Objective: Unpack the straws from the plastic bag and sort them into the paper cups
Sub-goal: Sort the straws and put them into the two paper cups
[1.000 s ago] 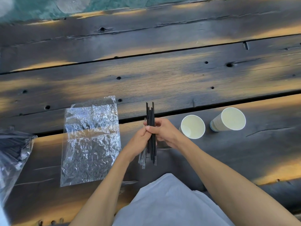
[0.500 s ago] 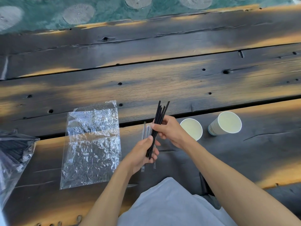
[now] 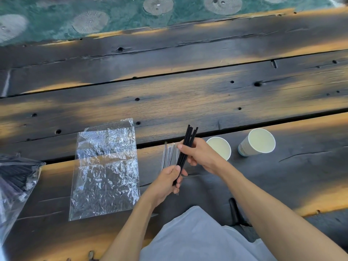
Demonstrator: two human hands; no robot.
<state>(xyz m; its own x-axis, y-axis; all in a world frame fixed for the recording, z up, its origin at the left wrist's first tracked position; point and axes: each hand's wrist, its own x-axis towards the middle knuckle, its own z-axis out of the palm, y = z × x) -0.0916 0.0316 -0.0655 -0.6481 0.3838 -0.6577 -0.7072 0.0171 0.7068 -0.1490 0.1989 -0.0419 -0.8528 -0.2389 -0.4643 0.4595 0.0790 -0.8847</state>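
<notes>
**Black straws in both hands, cups waiting on the right**

Here's the bench (image 3: 207, 102), dark weathered planks with knot holes and warm streaks of light. Flat on the near plank, left of centre, lies a crinkled clear bag (image 3: 105, 170), its top edge reaching over the gap onto the next plank. At the far left edge there's a second bag (image 3: 17, 178) with dark straws bunched inside, partly cut off by the frame. Right of centre, two paper cups: the near cup (image 3: 219, 147) sits just behind the right hand, which covers its lower left side, and the far cup (image 3: 257, 142) stands just beside it, apart, mouth tilted toward the camera. Both look empty from here.

On the plank between the flat bag and the hands, a few clear wrappers (image 3: 168, 156) lie in a loose row; whether they hold anything, I can't tell.

Now the hands. The left hand (image 3: 167, 180) comes up from the near edge, fingers curled round the lower end of the black straws (image 3: 185, 151), thumb pressed on top. The right hand (image 3: 199, 155) reaches in from the right, thumb and fingers pinched on the bundle's middle. The straws slant up and to the right, tips fanned slightly above the right hand, held over the near plank, just left of the near cup. A grey garment (image 3: 197, 240) fills the bottom edge.
</notes>
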